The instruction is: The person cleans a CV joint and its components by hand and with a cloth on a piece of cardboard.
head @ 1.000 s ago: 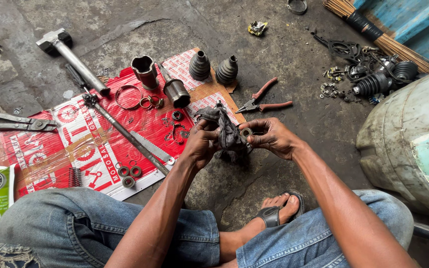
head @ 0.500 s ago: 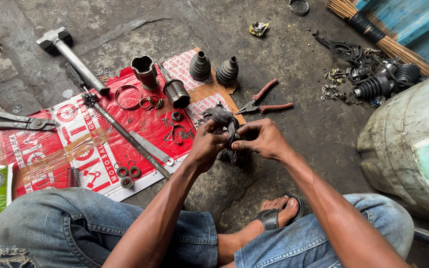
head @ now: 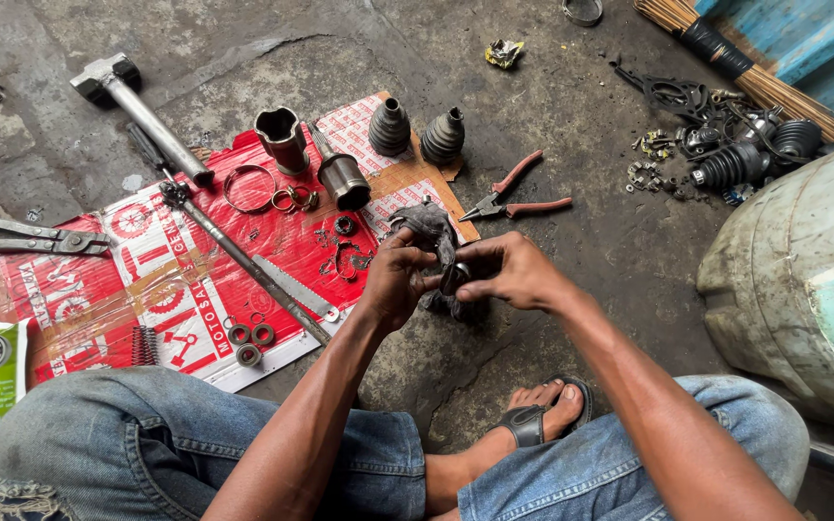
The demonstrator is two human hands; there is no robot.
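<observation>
Left hand [head: 393,285] and right hand [head: 509,273] together clasp a greasy rag-wrapped joint part [head: 433,232], mid-wipe, at centre. At ten o'clock, rings [head: 248,188] and cup [head: 282,137] lie laid out; rubber boots [head: 415,130] wait unfitted at twelve.

A single head-mounted camera looks steeply down and forward from the seated person's position. It frames the knees at the bottom edge, the hands at close range at centre, and the concrete floor [head: 552,318] beyond.
</observation>
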